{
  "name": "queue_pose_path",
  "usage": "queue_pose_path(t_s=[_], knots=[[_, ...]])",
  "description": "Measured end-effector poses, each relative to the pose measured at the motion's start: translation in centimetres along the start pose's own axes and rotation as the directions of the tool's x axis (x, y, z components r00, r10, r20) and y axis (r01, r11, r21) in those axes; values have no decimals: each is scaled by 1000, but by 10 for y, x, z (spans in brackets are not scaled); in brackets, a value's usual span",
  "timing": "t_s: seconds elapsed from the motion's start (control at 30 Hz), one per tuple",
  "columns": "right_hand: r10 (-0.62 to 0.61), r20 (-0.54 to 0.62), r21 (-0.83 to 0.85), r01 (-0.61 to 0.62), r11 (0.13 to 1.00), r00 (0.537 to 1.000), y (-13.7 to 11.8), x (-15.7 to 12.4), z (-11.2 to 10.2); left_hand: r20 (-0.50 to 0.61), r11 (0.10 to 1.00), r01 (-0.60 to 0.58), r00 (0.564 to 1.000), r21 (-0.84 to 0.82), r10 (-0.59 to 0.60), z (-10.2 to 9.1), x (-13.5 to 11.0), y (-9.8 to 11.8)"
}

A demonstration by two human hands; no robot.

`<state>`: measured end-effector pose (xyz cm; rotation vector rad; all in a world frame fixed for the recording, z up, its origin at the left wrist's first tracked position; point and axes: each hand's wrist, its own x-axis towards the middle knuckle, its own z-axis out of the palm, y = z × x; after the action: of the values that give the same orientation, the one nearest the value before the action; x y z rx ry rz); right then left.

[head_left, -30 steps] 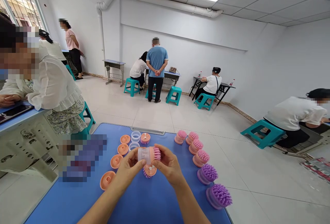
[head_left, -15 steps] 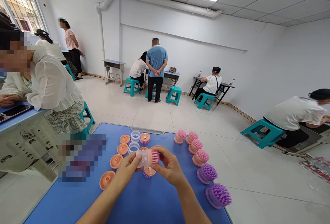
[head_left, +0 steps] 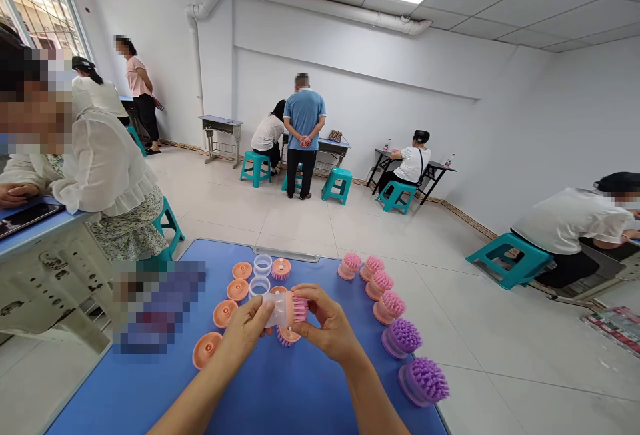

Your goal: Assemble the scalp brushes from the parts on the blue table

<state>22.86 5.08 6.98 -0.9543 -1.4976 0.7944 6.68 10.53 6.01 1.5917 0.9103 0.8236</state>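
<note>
Clear cylinder (head_left: 277, 311) with pink-bristled head (head_left: 299, 308), one, sideways, above desk (head_left: 280, 398) | left hand (head_left: 245, 326): pinching cylinder, thumb uppermost | right hand (head_left: 327, 323): thumb and fingers closed round bristled head | desk, left: orange caps (head_left: 207, 349), four; clear rings (head_left: 263, 272), two | desk, right: pink brushes (head_left: 390, 307), four; purple brushes (head_left: 424, 380), two.

the left hand (head_left: 247, 321) grips a clear plastic cylinder (head_left: 279, 310) against a pink-bristled brush head (head_left: 299, 309) held by the right hand (head_left: 329, 325), above a blue desk (head_left: 295, 395); orange caps (head_left: 226, 315) lie left, pink and purple scrub brushes (head_left: 424, 381) stand right.
</note>
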Motion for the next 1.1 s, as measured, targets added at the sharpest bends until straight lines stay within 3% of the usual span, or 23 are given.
queue_pose_path(t_s=[0.37,0.6,0.87,1.1], knots=[[194,-70,44,-191,981,979,10,-1,-3,-15,994,-70,998,-78,69,2,-5,2],[71,-32,40,-70,997,997,4,-1,1,-18,1000,-11,1000,-29,10,0,-3,3],[14,2,46,-14,999,1000,1,1,2,12,1000,-4,1000,19,4,-3,-1,-1],[179,-64,44,-176,983,982,9,0,-4,42,995,-88,995,-39,90,-1,-4,1]])
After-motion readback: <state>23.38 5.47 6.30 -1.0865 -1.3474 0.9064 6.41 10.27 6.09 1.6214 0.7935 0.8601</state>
